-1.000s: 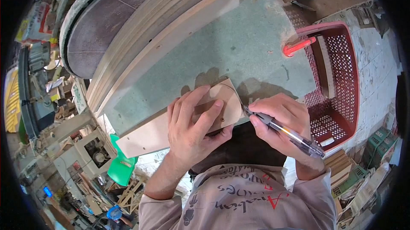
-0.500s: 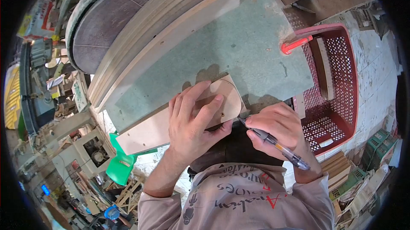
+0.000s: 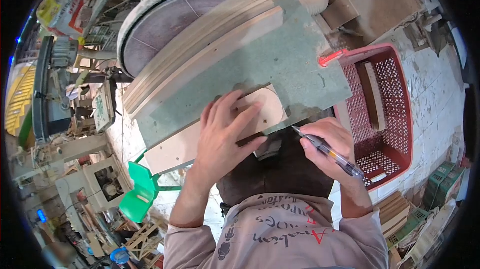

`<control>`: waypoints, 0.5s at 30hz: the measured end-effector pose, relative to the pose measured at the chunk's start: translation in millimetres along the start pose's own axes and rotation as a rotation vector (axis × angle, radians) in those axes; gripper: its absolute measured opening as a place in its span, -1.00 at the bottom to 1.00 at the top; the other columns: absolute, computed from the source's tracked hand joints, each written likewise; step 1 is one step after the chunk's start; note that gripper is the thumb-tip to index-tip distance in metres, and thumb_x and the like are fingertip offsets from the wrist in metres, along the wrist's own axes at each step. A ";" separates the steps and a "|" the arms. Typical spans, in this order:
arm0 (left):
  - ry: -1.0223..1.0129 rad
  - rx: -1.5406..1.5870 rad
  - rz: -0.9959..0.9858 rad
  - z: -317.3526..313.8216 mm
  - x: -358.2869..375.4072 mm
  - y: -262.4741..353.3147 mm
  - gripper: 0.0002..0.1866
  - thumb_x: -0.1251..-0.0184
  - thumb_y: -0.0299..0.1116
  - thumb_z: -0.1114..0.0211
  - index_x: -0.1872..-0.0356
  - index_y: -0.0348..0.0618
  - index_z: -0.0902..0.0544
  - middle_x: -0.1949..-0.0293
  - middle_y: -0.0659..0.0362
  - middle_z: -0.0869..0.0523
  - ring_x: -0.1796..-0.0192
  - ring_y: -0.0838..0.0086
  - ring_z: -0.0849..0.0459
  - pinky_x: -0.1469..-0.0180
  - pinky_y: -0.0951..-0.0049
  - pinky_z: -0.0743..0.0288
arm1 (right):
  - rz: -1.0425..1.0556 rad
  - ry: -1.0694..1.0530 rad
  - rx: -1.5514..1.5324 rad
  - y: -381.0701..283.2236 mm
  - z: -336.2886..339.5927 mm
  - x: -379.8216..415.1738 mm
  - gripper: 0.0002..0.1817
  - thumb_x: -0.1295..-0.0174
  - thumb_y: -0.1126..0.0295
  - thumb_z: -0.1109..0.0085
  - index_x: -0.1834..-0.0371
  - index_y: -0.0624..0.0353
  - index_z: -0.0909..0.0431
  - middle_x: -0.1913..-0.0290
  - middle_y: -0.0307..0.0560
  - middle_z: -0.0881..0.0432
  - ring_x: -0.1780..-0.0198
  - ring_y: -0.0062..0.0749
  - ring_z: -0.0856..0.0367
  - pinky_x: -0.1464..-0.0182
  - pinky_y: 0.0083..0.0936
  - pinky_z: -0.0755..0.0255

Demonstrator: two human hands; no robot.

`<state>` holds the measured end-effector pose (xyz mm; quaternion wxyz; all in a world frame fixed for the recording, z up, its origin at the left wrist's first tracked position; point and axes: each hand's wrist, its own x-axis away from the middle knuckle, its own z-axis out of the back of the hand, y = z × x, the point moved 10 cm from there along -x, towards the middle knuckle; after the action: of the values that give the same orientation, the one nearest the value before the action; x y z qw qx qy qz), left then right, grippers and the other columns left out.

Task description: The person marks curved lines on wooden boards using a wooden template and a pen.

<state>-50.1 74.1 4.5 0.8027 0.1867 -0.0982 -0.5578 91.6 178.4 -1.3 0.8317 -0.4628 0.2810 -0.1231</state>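
Observation:
A curved wooden board [image 3: 172,150] lies along the near edge of the green work surface. On its right end rests a piece of wood with a rounded end [image 3: 270,109] and a small dark hole. My left hand [image 3: 220,131] lies over this piece with fingers spread, fingertips on top and thumb apart below its near edge; part of the wood is hidden under the palm. In my right hand [image 3: 332,144] is a clear-barrelled pen [image 3: 327,153], gripped near its tip. The tip points toward the rounded end, a little apart from the wood.
Behind the board, a stack of curved wooden strips [image 3: 210,41] stands beside a large sanding disc [image 3: 165,29]. A red-handled tool [image 3: 332,58] lies at the surface's right edge. Right of it is a red plastic basket [image 3: 407,114] holding wood; a green chair [image 3: 137,194] stands at lower left.
My left thumb has come away from the near edge of the wood and spread outward. The pen in my right hand has moved back slightly from the rounded end. The view has shifted a little.

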 end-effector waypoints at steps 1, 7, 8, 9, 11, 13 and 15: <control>-0.018 -0.019 0.042 4.7 6.4 -4.0 -0.35 0.14 -0.24 -0.58 -0.12 0.01 -0.62 -0.24 0.03 -0.47 -0.28 0.08 -0.41 -0.32 0.08 -0.26 | -0.041 0.034 -0.022 2.4 6.7 4.3 -0.73 0.02 0.58 -0.39 0.20 0.25 -0.62 0.31 -0.08 -0.69 0.29 -0.21 -0.66 0.21 -0.38 -0.49; -0.015 -0.037 0.143 25.2 58.0 -53.6 -0.41 0.04 -0.20 -0.54 -0.13 0.05 -0.64 -0.25 0.05 -0.48 -0.28 0.09 -0.43 -0.35 0.05 -0.24 | -0.271 0.144 -0.089 18.0 26.0 38.1 -0.80 -0.16 0.58 -0.27 0.14 0.31 -0.60 0.26 0.03 -0.70 0.27 -0.26 -0.68 0.22 -0.47 -0.50; -0.028 -0.007 0.162 24.6 63.5 -59.4 -0.41 0.06 -0.22 -0.54 -0.12 0.02 -0.65 -0.24 0.04 -0.49 -0.26 0.08 -0.45 -0.31 0.11 -0.31 | -0.254 0.144 -0.084 14.2 26.4 40.3 -0.80 -0.16 0.58 -0.27 0.14 0.31 -0.60 0.26 0.03 -0.70 0.27 -0.26 -0.68 0.22 -0.47 -0.50; -0.008 -0.004 0.126 26.8 64.3 -58.6 -0.45 0.01 -0.24 -0.52 -0.11 0.00 -0.66 -0.22 0.05 -0.52 -0.22 0.11 -0.49 -0.29 0.14 -0.32 | -0.269 0.152 -0.100 14.9 26.0 44.2 -0.81 -0.18 0.58 -0.26 0.13 0.31 -0.60 0.26 0.04 -0.70 0.26 -0.26 -0.68 0.21 -0.47 -0.50; 0.009 -0.038 0.096 31.4 63.7 -56.2 -0.46 -0.02 -0.23 -0.51 -0.12 0.00 -0.66 -0.23 0.05 -0.51 -0.21 0.12 -0.49 -0.28 0.13 -0.32 | -0.268 0.162 -0.105 9.5 26.1 47.8 -0.81 -0.19 0.58 -0.25 0.12 0.31 -0.60 0.25 0.05 -0.70 0.25 -0.26 -0.69 0.20 -0.47 -0.51; 0.021 -0.067 0.063 34.5 57.1 -55.0 -0.47 -0.04 -0.23 -0.49 -0.13 -0.01 -0.65 -0.23 0.05 -0.51 -0.20 0.13 -0.50 -0.28 0.13 -0.32 | -0.250 0.163 -0.064 -0.2 27.6 49.8 -0.81 -0.21 0.57 -0.24 0.11 0.31 -0.59 0.24 0.06 -0.70 0.23 -0.26 -0.70 0.18 -0.47 -0.52; 0.047 -0.071 0.022 39.9 44.7 -57.1 -0.52 -0.12 -0.23 -0.44 -0.13 -0.01 -0.65 -0.23 0.04 -0.51 -0.19 0.11 -0.50 -0.28 0.12 -0.31 | -0.230 0.168 -0.053 -4.2 28.2 54.3 -0.81 -0.21 0.57 -0.23 0.10 0.31 -0.59 0.23 0.06 -0.70 0.22 -0.27 -0.70 0.17 -0.47 -0.52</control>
<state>-97.8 7.3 15.1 0.8171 0.1698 -0.0615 -0.5475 152.3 170.7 -5.3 0.7730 -0.5019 0.2979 -0.2485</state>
